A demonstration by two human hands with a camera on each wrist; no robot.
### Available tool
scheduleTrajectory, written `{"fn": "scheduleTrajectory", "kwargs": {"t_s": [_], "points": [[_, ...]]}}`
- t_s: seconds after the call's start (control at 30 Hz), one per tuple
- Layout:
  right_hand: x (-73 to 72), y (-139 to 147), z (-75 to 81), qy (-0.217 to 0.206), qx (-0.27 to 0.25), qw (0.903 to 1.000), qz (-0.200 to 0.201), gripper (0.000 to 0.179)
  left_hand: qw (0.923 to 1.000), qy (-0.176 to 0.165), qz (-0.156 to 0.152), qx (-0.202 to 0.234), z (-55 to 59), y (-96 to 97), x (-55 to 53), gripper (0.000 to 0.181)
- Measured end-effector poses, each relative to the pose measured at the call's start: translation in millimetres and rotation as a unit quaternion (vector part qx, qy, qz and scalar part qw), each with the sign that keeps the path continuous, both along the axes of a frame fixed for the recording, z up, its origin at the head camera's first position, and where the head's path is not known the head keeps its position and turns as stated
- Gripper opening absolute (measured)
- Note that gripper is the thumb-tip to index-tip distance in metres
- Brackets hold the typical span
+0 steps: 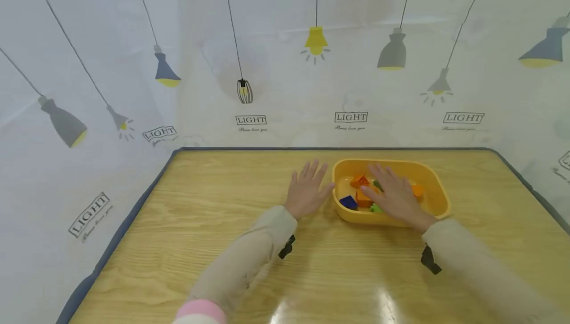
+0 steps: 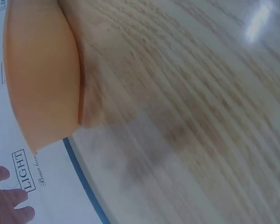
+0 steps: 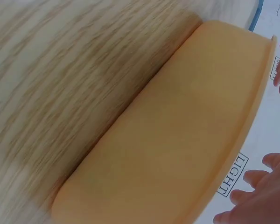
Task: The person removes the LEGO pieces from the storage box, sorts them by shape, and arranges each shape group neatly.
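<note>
A yellow-orange plastic tub (image 1: 371,218) stands at the right of the table, with several toy blocks in it. Among them are an orange block (image 1: 365,198), a dark blue block (image 1: 349,202) and a light green block (image 1: 375,208). My right hand (image 1: 398,198) is over the tub with fingers spread, hiding part of its contents. Just outside the tub's left end is my left hand (image 1: 307,192), fingers extended and holding nothing. In the left wrist view, the left hand (image 2: 9,203) shows at the lower left; the right hand (image 3: 259,196) appears lower right in its wrist view.
The wooden table (image 1: 213,225) has a dark blue edge (image 1: 133,215) along its left side and back. A pale wall covering (image 1: 285,71) printed with hanging lamps and the word LIGHT rises behind and at both sides.
</note>
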State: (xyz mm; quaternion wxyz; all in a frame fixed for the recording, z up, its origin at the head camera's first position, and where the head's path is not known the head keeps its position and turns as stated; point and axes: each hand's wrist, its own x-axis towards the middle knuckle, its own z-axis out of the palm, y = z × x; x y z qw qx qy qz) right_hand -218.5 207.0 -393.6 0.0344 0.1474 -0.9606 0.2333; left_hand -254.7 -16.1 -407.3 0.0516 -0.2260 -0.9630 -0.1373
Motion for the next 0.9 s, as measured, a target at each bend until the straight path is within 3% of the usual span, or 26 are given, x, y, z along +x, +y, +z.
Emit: {"fn": "scheduleTrajectory", "kwargs": {"t_s": [0.23,0.4,0.63,0.9], "points": [[0.0,12.7,-2.7,0.030,-0.031,0.9988,0.024,0.068,0.9995,-0.012,-0.002,0.029,-5.9,6.1,-6.3,0.057],[0.7,20.2,-6.4,0.034,-0.053,0.9973,0.038,0.062,0.9969,-0.011,-0.018,0.076,-11.5,10.7,-11.1,0.053],[-3.0,28.7,-7.5,0.024,-0.077,0.9953,0.054,0.050,0.9875,-0.042,-0.027,0.149,-13.8,14.8,-14.2,0.047],[-8.7,30.2,-2.9,0.030,-0.093,0.9933,0.062,0.038,0.9781,-0.083,-0.006,0.191,-13.6,20.8,-16.3,0.037]]}}
